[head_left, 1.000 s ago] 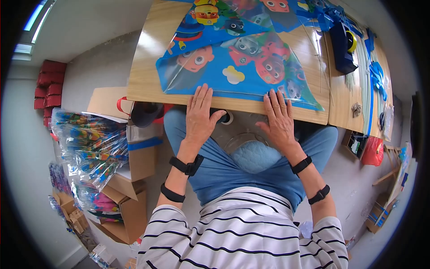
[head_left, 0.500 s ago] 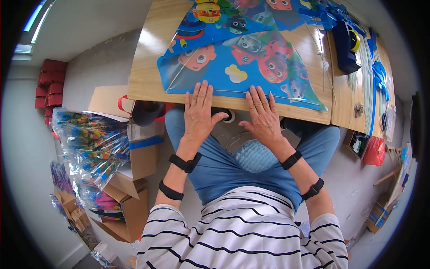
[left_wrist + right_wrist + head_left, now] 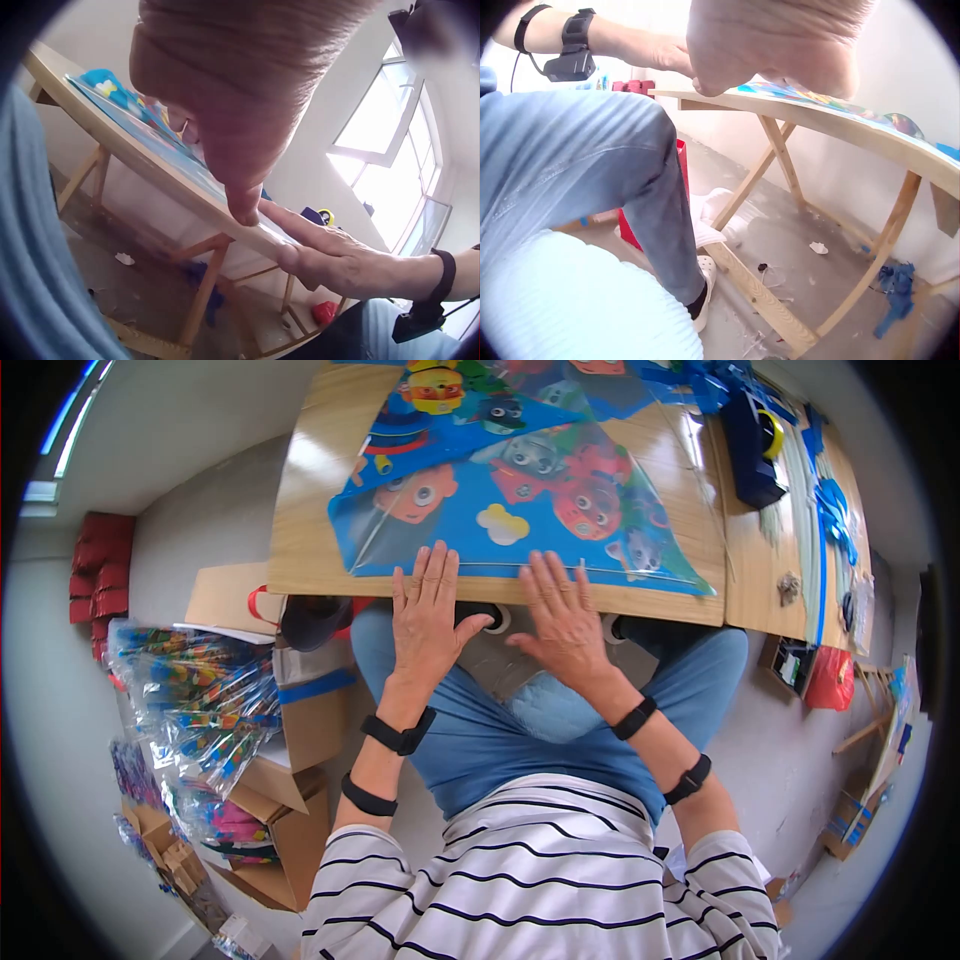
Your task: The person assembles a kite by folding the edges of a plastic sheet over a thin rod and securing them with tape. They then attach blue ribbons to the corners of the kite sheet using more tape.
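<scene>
A blue plastic kite [image 3: 450,545] printed with cartoon characters lies on the wooden table [image 3: 300,530], its straight near edge close to the table's front edge. A thin pale rod [image 3: 640,573] runs along that near edge. My left hand [image 3: 425,625] rests palm down with straight fingertips on the kite's edge, thumb out to the side. Beside it, a short gap away, my right hand [image 3: 565,625] lies the same way, straight fingertips over the rod. In the left wrist view, the left thumb is down at the table rim, near the right hand [image 3: 337,255].
A tape dispenser [image 3: 755,455] with yellow tape stands at the table's right, near blue strips [image 3: 835,515] and long thin rods. At left, an open cardboard box [image 3: 310,725] sits by a heap of packaged colourful items [image 3: 195,685]. A red bag [image 3: 830,678] hangs at right.
My right hand has slid left along the kite's near edge, closer to the left hand. The left hand stays at about the same place on the edge; the head view has shifted slightly.
</scene>
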Tool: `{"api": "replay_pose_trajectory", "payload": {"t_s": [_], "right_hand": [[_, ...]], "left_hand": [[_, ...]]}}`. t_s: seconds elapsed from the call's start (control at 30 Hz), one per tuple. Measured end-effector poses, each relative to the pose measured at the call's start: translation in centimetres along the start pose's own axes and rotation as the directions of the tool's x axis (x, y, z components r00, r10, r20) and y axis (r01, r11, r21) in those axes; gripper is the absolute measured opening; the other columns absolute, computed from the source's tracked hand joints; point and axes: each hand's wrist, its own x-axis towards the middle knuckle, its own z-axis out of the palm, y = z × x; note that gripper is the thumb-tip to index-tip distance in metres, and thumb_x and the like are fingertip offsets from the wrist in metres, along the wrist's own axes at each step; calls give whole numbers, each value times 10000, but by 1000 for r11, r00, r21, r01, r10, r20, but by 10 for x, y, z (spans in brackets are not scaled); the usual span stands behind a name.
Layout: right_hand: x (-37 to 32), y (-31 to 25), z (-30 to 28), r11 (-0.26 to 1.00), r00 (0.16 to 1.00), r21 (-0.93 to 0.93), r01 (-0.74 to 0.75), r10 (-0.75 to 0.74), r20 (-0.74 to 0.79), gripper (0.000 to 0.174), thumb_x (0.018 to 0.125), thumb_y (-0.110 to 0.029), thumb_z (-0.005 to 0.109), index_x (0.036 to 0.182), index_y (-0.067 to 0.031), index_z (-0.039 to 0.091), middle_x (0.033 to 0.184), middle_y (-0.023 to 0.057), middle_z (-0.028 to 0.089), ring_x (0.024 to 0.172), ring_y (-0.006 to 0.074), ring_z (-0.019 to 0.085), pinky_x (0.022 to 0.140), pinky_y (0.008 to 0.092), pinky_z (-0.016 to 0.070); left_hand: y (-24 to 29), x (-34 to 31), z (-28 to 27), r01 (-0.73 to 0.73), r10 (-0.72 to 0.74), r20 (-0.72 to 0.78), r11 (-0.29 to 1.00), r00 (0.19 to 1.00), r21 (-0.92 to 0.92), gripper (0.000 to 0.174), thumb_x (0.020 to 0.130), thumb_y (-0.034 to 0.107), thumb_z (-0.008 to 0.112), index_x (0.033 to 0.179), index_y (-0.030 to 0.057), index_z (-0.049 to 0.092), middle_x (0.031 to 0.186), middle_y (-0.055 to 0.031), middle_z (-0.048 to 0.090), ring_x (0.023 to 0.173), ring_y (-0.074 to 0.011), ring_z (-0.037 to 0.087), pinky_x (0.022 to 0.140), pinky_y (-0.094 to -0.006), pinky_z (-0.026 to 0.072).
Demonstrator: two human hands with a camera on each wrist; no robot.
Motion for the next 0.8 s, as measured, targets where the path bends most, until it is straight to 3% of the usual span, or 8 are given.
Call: {"api": "replay_pose_trajectory", "payload": {"t_s": [0.13, 0.27, 0.4, 0.6, 0.7, 0.8], "right_hand": [[14, -12, 19, 999, 998, 21, 37, -36, -48, 1047, 718, -518, 811, 1547, -31, 396, 1637, 143, 352, 1552, 302, 260, 1261, 537, 179], [35, -30, 27, 995, 995, 52, 88, -86, -45, 1070, 687, -508, 827, 1541, -23, 402, 1625, 150, 365, 1548, 304, 265, 1264, 541, 174], [48, -36, 38, 994, 995, 56, 98, -96, -34, 1085, 668, -457, 859, 1546, -21, 393, 1634, 148, 348, 1551, 300, 260, 1264, 537, 177], [26, -17, 24, 997, 1000, 75, 5, -4, -15, 1081, 685, -451, 858, 1549, -9, 381, 1643, 151, 329, 1556, 300, 245, 1267, 523, 176], [3, 1, 7, 995, 996, 66, -68, 72, -46, 1096, 689, -475, 851, 1554, -3, 371, 1648, 157, 322, 1560, 303, 234, 1270, 517, 168], [-15, 15, -9, 990, 987, 78, -121, 128, -99, 1089, 715, -500, 825, 1556, 10, 360, 1652, 171, 310, 1562, 315, 229, 1269, 524, 154]], "left_hand": [[17, 3, 8, -35, 43, 93, 995, 995, -90, 956, 763, 271, 838, 1558, 10, 375, 1657, -160, 313, 1545, -327, 273, 1249, -540, 220], [14, -2, -1, 28, -16, 137, 996, 990, -82, 946, 731, 50, 780, 1575, 21, 351, 1669, -157, 293, 1555, -324, 257, 1260, -507, 207], [-2, 2, 7, 22, -20, 126, 1000, 992, -13, 979, 712, 64, 818, 1573, 35, 354, 1667, -137, 296, 1542, -318, 283, 1244, -519, 257], [-3, 1, 1, 0, 4, 144, 1000, 990, -29, 998, 726, 135, 845, 1579, 34, 337, 1663, -140, 302, 1538, -323, 291, 1244, -542, 239], [-1, 3, 2, 44, -33, 165, 997, 986, -63, 1052, 736, 200, 853, 1609, 50, 284, 1689, -138, 253, 1564, -326, 226, 1257, -538, 192], [19, 8, -7, -2, 12, 115, 996, 993, -87, 1075, 726, 237, 861, 1610, 49, 279, 1692, -145, 240, 1571, -329, 202, 1257, -546, 180]]}}
